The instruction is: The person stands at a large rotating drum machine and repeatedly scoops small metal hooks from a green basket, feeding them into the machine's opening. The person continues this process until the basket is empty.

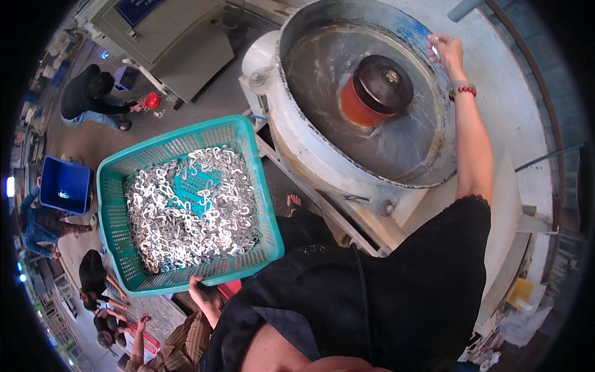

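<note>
A black shirt [372, 291] is nearest; the left hand [207, 299] clamps the rim of the green basket [266, 198], best held level under its metal hooks [226, 229]. The right hand [446, 54], apart by the round tub [304, 133], seemingly pinches a pale piece [436, 51]. One basket, one tub; hooks beyond counting.

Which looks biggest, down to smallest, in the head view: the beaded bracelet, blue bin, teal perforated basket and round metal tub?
Largest: teal perforated basket and round metal tub, too alike to rank
Then: blue bin
Smallest: beaded bracelet
</note>
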`<state>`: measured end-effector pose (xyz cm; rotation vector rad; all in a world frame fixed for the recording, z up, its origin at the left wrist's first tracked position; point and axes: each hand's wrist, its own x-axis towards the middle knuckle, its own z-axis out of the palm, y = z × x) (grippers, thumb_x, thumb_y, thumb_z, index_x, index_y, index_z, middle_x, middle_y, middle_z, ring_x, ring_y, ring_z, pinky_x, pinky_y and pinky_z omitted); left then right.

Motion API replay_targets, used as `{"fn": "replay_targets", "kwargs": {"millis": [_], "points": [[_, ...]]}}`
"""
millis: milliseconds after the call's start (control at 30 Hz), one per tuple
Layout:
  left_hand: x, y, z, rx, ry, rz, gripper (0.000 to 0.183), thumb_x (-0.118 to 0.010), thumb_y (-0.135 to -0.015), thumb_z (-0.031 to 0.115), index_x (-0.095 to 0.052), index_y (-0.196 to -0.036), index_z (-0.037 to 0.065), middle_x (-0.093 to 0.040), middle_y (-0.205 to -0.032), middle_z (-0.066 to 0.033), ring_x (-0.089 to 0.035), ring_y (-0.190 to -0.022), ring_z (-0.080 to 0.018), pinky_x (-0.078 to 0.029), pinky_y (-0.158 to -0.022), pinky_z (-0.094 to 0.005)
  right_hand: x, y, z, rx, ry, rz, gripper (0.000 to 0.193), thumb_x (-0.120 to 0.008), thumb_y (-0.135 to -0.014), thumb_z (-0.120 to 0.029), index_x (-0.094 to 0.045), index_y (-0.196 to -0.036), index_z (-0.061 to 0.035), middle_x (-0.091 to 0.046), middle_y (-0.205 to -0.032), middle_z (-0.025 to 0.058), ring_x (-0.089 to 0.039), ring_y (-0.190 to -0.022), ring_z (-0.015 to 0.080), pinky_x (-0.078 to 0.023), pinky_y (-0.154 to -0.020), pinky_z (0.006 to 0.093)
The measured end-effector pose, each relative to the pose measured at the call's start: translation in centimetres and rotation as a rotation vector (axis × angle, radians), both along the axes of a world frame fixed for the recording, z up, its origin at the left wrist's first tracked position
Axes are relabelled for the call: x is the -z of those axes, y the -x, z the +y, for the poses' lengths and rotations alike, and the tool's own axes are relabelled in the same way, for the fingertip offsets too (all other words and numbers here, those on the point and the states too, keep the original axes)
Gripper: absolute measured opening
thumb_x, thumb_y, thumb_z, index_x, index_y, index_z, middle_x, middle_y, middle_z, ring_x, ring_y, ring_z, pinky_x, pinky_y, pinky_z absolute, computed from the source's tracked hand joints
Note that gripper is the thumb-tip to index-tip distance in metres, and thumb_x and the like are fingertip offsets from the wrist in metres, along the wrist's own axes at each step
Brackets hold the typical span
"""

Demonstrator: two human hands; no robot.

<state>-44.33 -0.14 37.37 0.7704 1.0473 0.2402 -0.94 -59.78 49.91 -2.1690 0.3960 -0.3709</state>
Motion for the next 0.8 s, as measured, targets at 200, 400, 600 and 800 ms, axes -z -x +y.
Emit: {"fn": "replay_targets", "kwargs": {"millis": [200,400,600,800], "points": [[2.5,3.1,3.0,0.048,0.016,-0.04,0.038,-0.052,-0.061,0.007,-0.047,-0.098,0.0,-0.052,-0.094,-0.0101,-0.049,-0.087,-0.0273,-0.04,-0.08,-0.0411,0.2,6.4,-0.5,-0.122,0.509,0.59,0.057,-0.05,-0.081,-0.051,-0.055,-0.101,0.0021,-0.057,-0.098,0.0145,-0.052,-0.096,0.0232,-0.045,-0.076,0.0365],[0.0,0.0,1.2,-0.006,-0.046,0.073,0.005,-0.056,-0.066,0.006,-0.051,-0.068,0.008,-0.045,-0.065,-0.0004,-0.043,-0.066,-0.0137,-0.034,-0.061,-0.0285,-7.8,11.2,14.4,-0.687,0.352,0.098,0.051,-0.048,-0.086,-0.036,-0.042,-0.127,-0.006,-0.05,-0.12,0.0121,-0.045,-0.112,0.019,-0.035,-0.092,0.0316],[-0.2,1.9,2.1,0.017,-0.132,-0.022,0.005,-0.053,-0.06,0.006,-0.049,-0.062,0.006,-0.045,-0.061,-0.0018,-0.042,-0.055,-0.0146,-0.034,-0.05,-0.0307,3.4,19.0,44.0,-1.628,0.386,0.111,0.069,-0.048,-0.083,-0.049,-0.027,-0.135,-0.0076,-0.029,-0.137,0.0176,-0.023,-0.13,0.0249,-0.02,-0.105,0.0352],[-0.3,1.3,2.1,0.066,-0.214,-0.026,0.005,-0.053,-0.06,0.006,-0.05,-0.063,0.004,-0.048,-0.059,-0.0023,-0.045,-0.053,-0.0144,-0.035,-0.049,-0.0297,15.8,19.4,57.7,-0.989,0.352,0.104,0.083,-0.051,-0.07,-0.066,-0.025,-0.136,-0.0219,-0.005,-0.139,0.0271,0.002,-0.127,0.0498,-0.018,-0.088,0.0715]]}}
